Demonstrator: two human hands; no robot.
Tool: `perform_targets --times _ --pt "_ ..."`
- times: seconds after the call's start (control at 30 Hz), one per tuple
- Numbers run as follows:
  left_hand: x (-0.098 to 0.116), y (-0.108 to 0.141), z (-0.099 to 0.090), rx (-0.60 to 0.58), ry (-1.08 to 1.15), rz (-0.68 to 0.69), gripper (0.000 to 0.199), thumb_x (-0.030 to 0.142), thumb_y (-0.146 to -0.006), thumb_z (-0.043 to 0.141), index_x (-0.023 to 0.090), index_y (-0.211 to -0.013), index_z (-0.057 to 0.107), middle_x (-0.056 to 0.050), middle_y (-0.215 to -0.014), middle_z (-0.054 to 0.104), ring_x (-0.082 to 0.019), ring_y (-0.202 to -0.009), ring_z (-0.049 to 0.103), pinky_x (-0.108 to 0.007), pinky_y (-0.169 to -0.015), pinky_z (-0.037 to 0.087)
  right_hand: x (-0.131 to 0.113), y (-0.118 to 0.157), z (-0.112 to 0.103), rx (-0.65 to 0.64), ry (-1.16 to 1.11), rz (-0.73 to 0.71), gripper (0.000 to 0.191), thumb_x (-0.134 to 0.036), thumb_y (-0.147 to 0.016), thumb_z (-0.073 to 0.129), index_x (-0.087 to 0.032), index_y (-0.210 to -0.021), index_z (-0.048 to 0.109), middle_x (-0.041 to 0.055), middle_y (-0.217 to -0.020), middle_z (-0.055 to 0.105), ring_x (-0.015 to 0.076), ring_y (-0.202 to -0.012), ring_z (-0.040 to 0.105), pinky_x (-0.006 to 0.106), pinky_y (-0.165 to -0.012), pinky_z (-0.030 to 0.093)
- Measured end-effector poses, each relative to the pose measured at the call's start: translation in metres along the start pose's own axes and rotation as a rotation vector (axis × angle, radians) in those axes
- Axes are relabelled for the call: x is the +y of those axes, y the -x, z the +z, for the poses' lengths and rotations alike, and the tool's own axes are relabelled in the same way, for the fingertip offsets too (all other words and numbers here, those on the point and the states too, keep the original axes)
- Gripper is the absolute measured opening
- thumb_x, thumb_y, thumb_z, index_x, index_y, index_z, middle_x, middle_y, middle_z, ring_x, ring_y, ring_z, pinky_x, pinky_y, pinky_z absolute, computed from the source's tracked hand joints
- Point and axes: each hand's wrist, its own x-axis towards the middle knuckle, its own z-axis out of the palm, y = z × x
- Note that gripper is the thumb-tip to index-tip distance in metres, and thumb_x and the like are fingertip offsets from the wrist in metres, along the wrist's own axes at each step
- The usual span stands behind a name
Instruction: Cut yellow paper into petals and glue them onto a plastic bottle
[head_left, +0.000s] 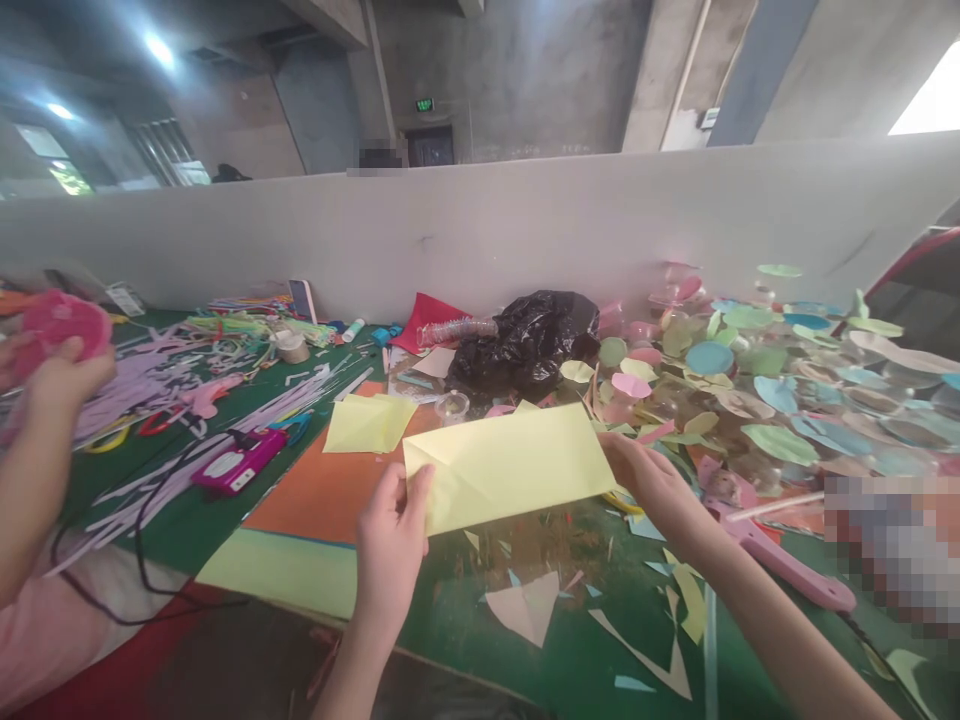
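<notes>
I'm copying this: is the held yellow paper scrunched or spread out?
Spread out: the yellow paper stretches broadly between left hand and right hand, lightly creased. Whether it's doubled, I can't tell.

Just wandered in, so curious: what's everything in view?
paper sheet: one, pale yellow, centre
large sheet: one, orange, left
lower sheet: one, pale green, left
smaller paper: count unclear, yellow, atop large sheet
table: one, green, foreground
partition: one, whitish, behind
bag: one, black, near partition
paper discs: many, mixed colours, right
paper strips: many, mostly lilac, left
scraps: many, mixed, front
glue gun: one, pink, right
box: one, magenta, left
phone: one, pale, back left
lights: two, white, upper left
other person's hands: two, far left
left hand: one, paper sheet's left end
right hand: one, paper sheet's right end
</notes>
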Motion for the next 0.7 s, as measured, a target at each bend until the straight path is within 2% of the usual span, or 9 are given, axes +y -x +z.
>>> perform_targets --times 0.07,0.2,0.27,0.37,0.43,0.57,0.63,0.7 --pt "0.005 -0.002 -0.003 0.047 0.079 -0.019 0.036 0.053 -0.086 0.055 0.023 -0.070 0.044 0.007 -0.052 0.043 -0.008 -0.038 0.038 -0.019 -0.036 0.032 -0.002 0.001 -0.004 -0.034 -0.030 0.000 0.043 -0.062 -0.085 0.056 -0.025 -0.099 0.073 0.0084 -0.101 0.074 0.0286 -0.099 0.067 0.040 -0.092 0.051" --pt "0.013 -0.001 0.004 0.094 0.229 -0.011 0.033 0.050 -0.088 0.057 0.023 -0.074 0.045 0.008 -0.053 0.041 -0.006 -0.036 0.036 -0.017 -0.034 0.032 -0.005 0.008 0.000 -0.166 0.226 0.040 0.038 -0.051 -0.080 0.069 -0.020 -0.100 0.074 0.0111 -0.100 0.075 0.0303 -0.094 0.069 0.043 -0.092 0.052" --pt "0.016 0.005 0.016 0.064 0.287 -0.018 0.034 0.051 -0.088 0.057 0.023 -0.074 0.044 0.009 -0.052 0.038 -0.005 -0.035 0.034 -0.017 -0.033 0.030 -0.006 0.015 0.011 -0.289 0.272 0.059 0.043 -0.053 -0.078 0.072 -0.019 -0.104 0.073 0.0119 -0.104 0.075 0.0325 -0.097 0.069 0.045 -0.090 0.053" --pt "0.021 0.018 0.038 -0.035 0.328 -0.058 0.039 0.055 -0.088 0.056 0.023 -0.072 0.040 0.010 -0.052 0.034 -0.005 -0.034 0.033 -0.017 -0.031 0.029 -0.002 0.027 0.034 -0.461 0.137 0.008 0.053 -0.054 -0.079 0.071 -0.022 -0.121 0.068 0.0102 -0.113 0.073 0.0327 -0.108 0.066 0.044 -0.094 0.053" --pt "0.022 0.026 0.049 -0.085 0.317 -0.085 0.042 0.057 -0.087 0.056 0.023 -0.070 0.039 0.009 -0.053 0.033 -0.006 -0.036 0.034 -0.017 -0.031 0.031 0.002 0.033 0.045 -0.496 0.079 -0.035 0.050 -0.055 -0.079 0.070 -0.023 -0.117 0.071 0.0083 -0.109 0.075 0.0316 -0.111 0.064 0.042 -0.098 0.051" --pt "0.020 0.034 0.061 -0.112 0.286 -0.105 0.045 0.062 -0.084 0.056 0.023 -0.068 0.040 0.008 -0.055 0.031 -0.008 -0.039 0.033 -0.018 -0.030 0.033 0.011 0.038 0.055 -0.484 0.106 0.088 0.042 -0.060 -0.080 0.066 -0.020 -0.094 0.076 0.0073 -0.085 0.076 0.0280 -0.085 0.070 0.041 -0.083 0.057" --pt "0.017 0.034 0.063 -0.106 0.287 -0.099 0.045 0.064 -0.083 0.056 0.023 -0.069 0.044 0.007 -0.055 0.033 -0.008 -0.039 0.033 -0.018 -0.030 0.033 0.013 0.038 0.057 -0.436 0.109 0.080 0.043 -0.059 -0.079 0.068 -0.020 -0.094 0.075 0.0071 -0.086 0.076 0.0267 -0.082 0.070 0.040 -0.081 0.058" --pt "0.014 0.034 0.065 -0.018 0.273 -0.031 0.045 0.063 -0.083 0.058 0.022 -0.068 0.046 0.007 -0.053 0.035 -0.008 -0.039 0.033 -0.019 -0.032 0.031 0.013 0.038 0.060 -0.414 0.101 0.023 0.043 -0.058 -0.077 0.070 -0.019 -0.095 0.074 0.0077 -0.091 0.076 0.0269 -0.089 0.069 0.039 -0.085 0.056"
